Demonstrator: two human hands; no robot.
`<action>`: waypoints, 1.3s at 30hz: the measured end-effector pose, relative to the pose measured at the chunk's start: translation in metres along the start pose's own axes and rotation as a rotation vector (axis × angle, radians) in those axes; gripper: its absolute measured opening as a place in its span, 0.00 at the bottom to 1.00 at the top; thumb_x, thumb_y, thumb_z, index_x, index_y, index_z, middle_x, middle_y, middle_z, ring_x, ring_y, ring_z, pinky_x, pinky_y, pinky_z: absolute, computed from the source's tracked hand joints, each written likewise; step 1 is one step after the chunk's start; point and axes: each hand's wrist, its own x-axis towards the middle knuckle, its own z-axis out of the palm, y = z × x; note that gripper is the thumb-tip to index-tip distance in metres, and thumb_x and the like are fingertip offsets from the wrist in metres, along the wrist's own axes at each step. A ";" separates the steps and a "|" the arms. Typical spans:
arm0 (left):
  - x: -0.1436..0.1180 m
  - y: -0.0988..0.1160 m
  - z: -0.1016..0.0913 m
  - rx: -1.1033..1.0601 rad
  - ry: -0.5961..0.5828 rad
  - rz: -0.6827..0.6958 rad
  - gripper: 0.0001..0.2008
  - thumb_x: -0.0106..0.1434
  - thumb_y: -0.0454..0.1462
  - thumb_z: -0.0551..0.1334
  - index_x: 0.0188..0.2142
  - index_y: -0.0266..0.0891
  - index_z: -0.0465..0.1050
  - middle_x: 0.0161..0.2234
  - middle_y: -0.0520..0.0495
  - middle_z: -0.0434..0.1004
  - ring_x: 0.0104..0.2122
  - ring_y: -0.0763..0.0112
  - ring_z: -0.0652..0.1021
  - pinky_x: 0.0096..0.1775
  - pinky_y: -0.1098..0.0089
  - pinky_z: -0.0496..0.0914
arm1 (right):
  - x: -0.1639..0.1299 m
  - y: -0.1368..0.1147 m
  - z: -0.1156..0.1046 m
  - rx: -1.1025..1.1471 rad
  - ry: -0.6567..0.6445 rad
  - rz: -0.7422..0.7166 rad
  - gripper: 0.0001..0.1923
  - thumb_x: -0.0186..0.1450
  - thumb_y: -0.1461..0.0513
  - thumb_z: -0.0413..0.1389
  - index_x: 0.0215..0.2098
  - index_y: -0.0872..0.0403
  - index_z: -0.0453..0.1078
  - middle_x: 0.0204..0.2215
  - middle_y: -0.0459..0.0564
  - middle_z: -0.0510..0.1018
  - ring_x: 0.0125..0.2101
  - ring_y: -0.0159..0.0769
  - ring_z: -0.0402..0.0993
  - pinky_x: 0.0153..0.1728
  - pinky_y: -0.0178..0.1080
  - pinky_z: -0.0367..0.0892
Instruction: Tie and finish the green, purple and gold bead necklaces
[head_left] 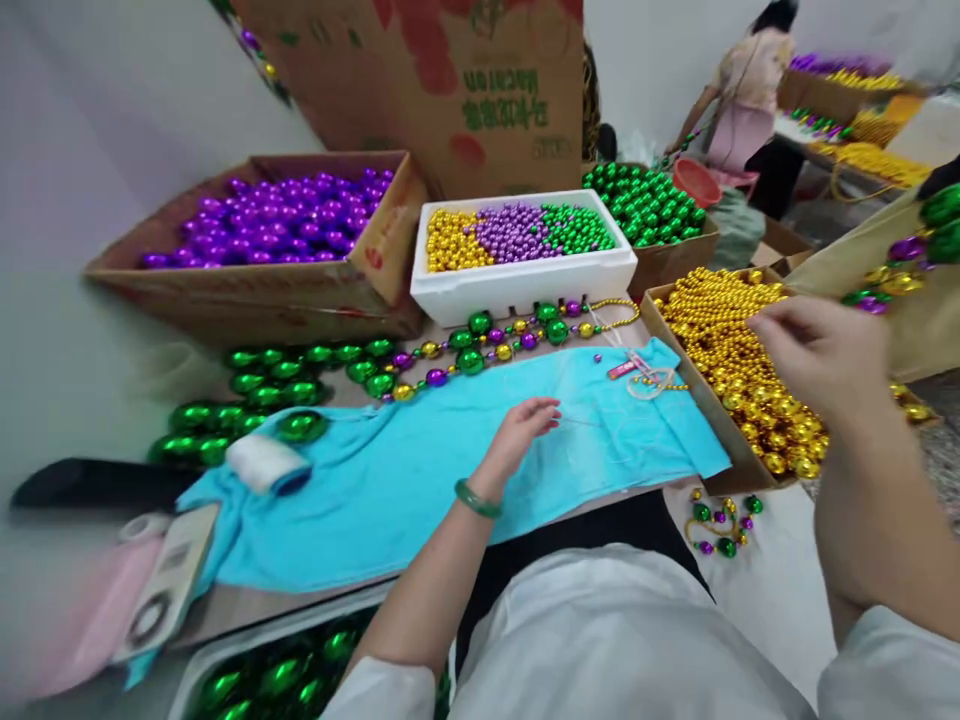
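Observation:
My left hand (525, 432), a green bangle (478, 499) on its wrist, hovers over the turquoise towel (420, 480). Its fingertips are pinched together on a thin clear thread (581, 420) that trails rightward. My right hand (832, 350) is raised above the box of gold bead strands (720, 330), fingers closed; what they hold is too small to see. On the towel's right part lie a small red-labelled item (622, 369), a loop of white cord (654, 382) and a single purple bead (598, 358). A finished-looking strand of mixed beads (469, 360) stretches along the towel's far edge.
Behind the towel stand a carton of purple beads (277, 220), a white foam box (525, 280) with gold, purple and green beads, and green beads (645, 205). Large green beads (262, 380) and a white roll (266, 462) lie left. A person (750, 90) works far right.

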 end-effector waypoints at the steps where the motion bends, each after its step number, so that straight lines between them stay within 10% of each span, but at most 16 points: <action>1: -0.005 -0.002 -0.011 0.017 0.056 0.004 0.24 0.53 0.49 0.66 0.44 0.36 0.74 0.39 0.43 0.79 0.38 0.68 0.78 0.44 0.66 0.69 | -0.009 0.007 0.026 -0.008 -0.144 0.013 0.09 0.61 0.58 0.56 0.29 0.55 0.74 0.26 0.49 0.78 0.26 0.34 0.71 0.29 0.37 0.62; 6: -0.023 -0.020 -0.059 0.187 0.355 0.062 0.25 0.53 0.51 0.64 0.43 0.36 0.76 0.39 0.43 0.79 0.40 0.65 0.77 0.43 0.67 0.68 | -0.067 0.032 0.134 -0.250 -0.446 0.027 0.13 0.65 0.63 0.48 0.38 0.57 0.74 0.39 0.57 0.78 0.41 0.44 0.70 0.36 0.40 0.62; 12: -0.031 -0.043 -0.080 0.605 0.426 0.172 0.18 0.61 0.46 0.58 0.43 0.36 0.75 0.41 0.43 0.79 0.41 0.65 0.77 0.43 0.66 0.70 | -0.099 0.055 0.182 -0.390 -0.554 -0.106 0.17 0.67 0.67 0.44 0.43 0.57 0.74 0.59 0.55 0.68 0.53 0.52 0.62 0.42 0.46 0.60; 17: -0.016 -0.041 -0.060 1.064 0.264 0.329 0.15 0.66 0.38 0.54 0.47 0.36 0.73 0.44 0.41 0.77 0.46 0.62 0.75 0.50 0.60 0.68 | -0.084 0.077 0.179 -0.332 -0.499 0.072 0.17 0.68 0.61 0.45 0.40 0.57 0.76 0.42 0.59 0.78 0.44 0.48 0.69 0.35 0.42 0.58; 23: 0.012 -0.040 -0.014 1.483 -0.020 0.474 0.18 0.67 0.30 0.50 0.53 0.37 0.68 0.43 0.42 0.75 0.44 0.63 0.72 0.49 0.62 0.67 | -0.056 0.091 0.151 -0.159 -0.131 0.451 0.14 0.62 0.60 0.51 0.38 0.56 0.77 0.32 0.55 0.80 0.31 0.41 0.72 0.30 0.38 0.58; 30: 0.029 -0.048 0.010 1.627 -0.166 0.520 0.17 0.67 0.29 0.49 0.53 0.38 0.66 0.42 0.42 0.72 0.43 0.62 0.71 0.45 0.63 0.66 | -0.034 0.114 0.136 0.090 0.169 0.557 0.10 0.57 0.64 0.56 0.33 0.61 0.77 0.24 0.54 0.78 0.25 0.34 0.72 0.29 0.35 0.64; 39: 0.033 -0.040 0.008 1.652 -0.219 0.496 0.12 0.66 0.28 0.51 0.43 0.36 0.72 0.38 0.41 0.71 0.38 0.63 0.71 0.42 0.64 0.67 | 0.011 0.097 0.135 0.245 0.154 0.433 0.05 0.56 0.63 0.57 0.29 0.57 0.74 0.23 0.47 0.76 0.24 0.31 0.69 0.29 0.35 0.66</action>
